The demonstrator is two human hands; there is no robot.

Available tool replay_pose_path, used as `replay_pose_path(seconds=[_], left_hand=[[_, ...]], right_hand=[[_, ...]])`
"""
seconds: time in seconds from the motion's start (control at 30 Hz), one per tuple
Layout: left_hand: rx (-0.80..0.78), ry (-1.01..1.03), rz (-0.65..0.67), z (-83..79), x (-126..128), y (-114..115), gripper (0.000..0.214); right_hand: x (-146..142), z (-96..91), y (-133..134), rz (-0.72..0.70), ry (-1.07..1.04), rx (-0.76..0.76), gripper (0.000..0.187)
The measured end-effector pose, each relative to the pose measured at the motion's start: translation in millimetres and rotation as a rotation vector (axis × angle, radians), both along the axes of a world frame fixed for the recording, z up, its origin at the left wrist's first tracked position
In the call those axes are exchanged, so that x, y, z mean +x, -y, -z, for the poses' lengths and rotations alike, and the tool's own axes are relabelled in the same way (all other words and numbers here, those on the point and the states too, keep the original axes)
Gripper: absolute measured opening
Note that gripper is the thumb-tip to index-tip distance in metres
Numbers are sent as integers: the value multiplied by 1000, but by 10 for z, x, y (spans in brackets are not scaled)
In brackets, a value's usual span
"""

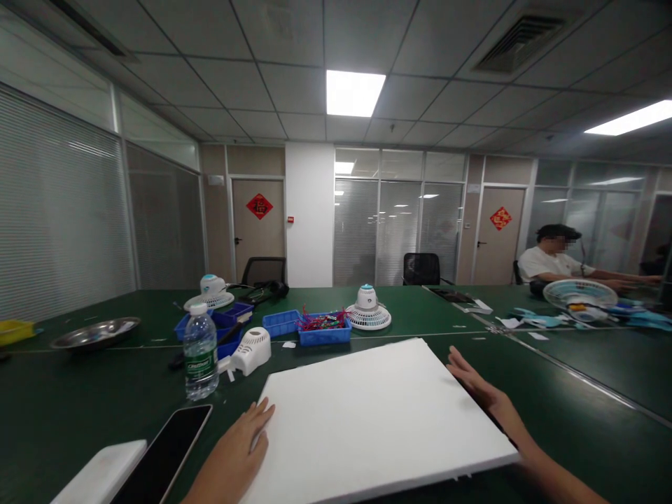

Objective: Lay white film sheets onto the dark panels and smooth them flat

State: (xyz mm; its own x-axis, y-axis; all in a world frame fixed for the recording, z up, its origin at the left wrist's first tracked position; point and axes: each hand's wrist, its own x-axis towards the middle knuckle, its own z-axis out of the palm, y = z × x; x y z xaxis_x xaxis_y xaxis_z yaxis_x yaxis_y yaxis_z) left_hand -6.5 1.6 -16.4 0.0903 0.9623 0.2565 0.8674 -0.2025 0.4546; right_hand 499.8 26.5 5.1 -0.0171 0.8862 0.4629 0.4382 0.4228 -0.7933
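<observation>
White board (pixel 362 420), bracketed from both sides
Toward the tabletop's (pixel 582 437) near edge, it is touched by open left fingers (pixel 261 414) (the nearer) and flanked by outstretched right fingers (pixel 465 364).

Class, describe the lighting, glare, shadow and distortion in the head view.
Head view: the central ceiling light is blown out to plain white; head view: streaks of reflected light show on the glass partition; head view: a faint shadow lies on the white slab near the right hand; head view: wide-angle stretching seems strongest towards the edges.
</observation>
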Motion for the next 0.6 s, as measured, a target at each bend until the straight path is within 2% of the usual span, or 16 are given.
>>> replay_pose_path(seconds=[0.1, 0.17, 0.27, 0.43, 0.57, 0.6], left_hand=[[-27, 57, -2, 7, -12, -15, 58], [-49, 145, -5, 12, -51, -43, 56], [-100, 346, 15, 1, -165, -99, 54], [-137, 690, 88, -111, -325, -144, 53], [-177, 641, 159, -221, -282, -58, 46], [-145, 614, 177, -230, -263, -22, 44]], right_hand=[[148, 107, -76, -122, 95, 80, 40], [250, 172, -140, -213, 171, 107, 35], [348, 221, -197, -294, 262, 141, 37], [382, 227, -157, -218, 240, 146, 43], [405, 272, -183, -99, 134, 112, 39], [412, 289, -202, -65, 104, 106, 37]])
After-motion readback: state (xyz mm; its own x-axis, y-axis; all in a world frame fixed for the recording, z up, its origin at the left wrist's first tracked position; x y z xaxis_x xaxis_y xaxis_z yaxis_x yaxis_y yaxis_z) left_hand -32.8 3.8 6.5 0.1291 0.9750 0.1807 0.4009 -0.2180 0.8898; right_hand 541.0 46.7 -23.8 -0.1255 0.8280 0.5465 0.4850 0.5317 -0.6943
